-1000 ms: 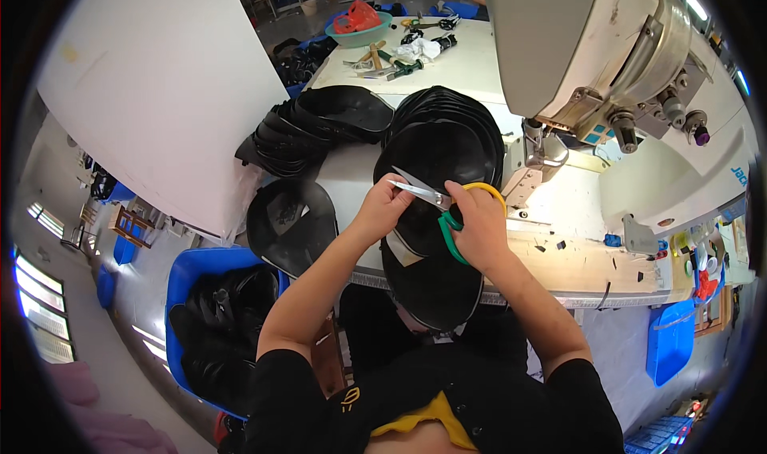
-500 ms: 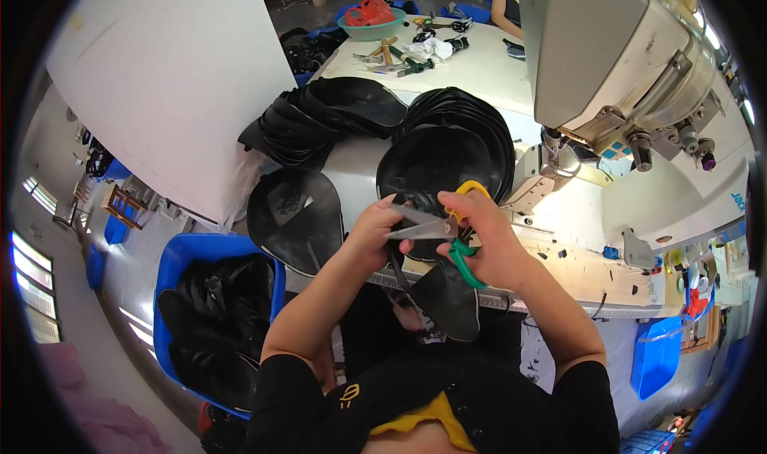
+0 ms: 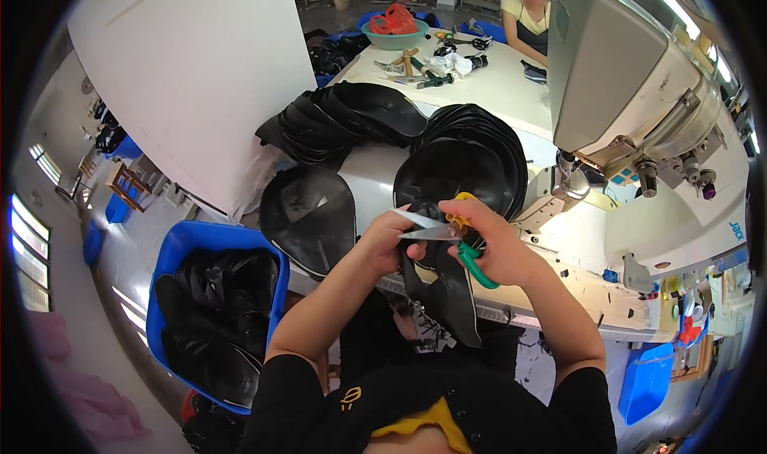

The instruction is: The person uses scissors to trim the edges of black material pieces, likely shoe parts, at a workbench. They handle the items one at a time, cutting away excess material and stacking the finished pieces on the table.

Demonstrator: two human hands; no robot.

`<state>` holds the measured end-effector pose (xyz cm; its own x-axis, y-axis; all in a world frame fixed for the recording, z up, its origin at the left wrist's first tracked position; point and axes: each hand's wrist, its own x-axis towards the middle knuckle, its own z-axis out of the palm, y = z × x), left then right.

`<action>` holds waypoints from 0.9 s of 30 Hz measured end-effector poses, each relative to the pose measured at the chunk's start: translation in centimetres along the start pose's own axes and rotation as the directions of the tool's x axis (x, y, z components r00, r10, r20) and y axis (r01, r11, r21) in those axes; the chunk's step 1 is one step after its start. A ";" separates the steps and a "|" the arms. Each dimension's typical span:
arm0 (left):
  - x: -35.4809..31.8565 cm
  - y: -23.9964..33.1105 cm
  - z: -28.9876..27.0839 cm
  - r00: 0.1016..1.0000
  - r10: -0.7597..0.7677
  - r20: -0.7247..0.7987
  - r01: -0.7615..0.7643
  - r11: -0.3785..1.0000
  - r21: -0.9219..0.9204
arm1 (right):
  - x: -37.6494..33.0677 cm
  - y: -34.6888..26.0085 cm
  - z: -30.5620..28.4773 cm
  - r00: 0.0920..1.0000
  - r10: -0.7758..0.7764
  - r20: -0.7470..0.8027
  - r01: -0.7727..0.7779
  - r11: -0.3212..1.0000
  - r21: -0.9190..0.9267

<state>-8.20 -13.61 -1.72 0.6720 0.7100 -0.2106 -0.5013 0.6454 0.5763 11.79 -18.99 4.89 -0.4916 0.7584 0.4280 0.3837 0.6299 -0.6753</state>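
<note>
head cam, fisheye, looking down, close on worktable (image 3: pixel 511 118)

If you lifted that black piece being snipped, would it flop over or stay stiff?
Probably floppy: the black piece sags over the table edge below the left hand. It seems light, since one hand holds it while the right hand works the scissors. Its sheen hints it is slightly slippery.

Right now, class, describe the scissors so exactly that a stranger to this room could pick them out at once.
Start at the big cream sewing machine on the right of the table. Just left of its base, the person's right hand holds the scissors over a black cut piece. They alone have silver blades with yellow and green handles.
</note>
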 end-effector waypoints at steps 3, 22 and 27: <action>0.3 0.0 0.0 1.000 -0.013 -0.015 0.013 1.000 -0.003 | 0.6 0.1 0.2 0.999 -0.020 0.041 0.025 0.991 -0.130; -3.4 -2.3 1.6 0.612 0.780 0.131 -0.285 0.064 0.956 | 2.7 2.3 2.9 0.933 0.348 -0.094 -0.316 0.915 0.250; -1.7 -3.8 0.7 0.721 0.693 -0.005 -0.376 0.397 0.837 | 2.8 1.5 3.9 0.923 0.376 -0.083 -0.343 0.901 0.267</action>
<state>-7.05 -17.40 -2.98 0.1346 0.9605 0.2434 0.0047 -0.2462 0.9692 7.96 -16.52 2.74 -0.2444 0.9507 0.1911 0.3054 0.2625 -0.9153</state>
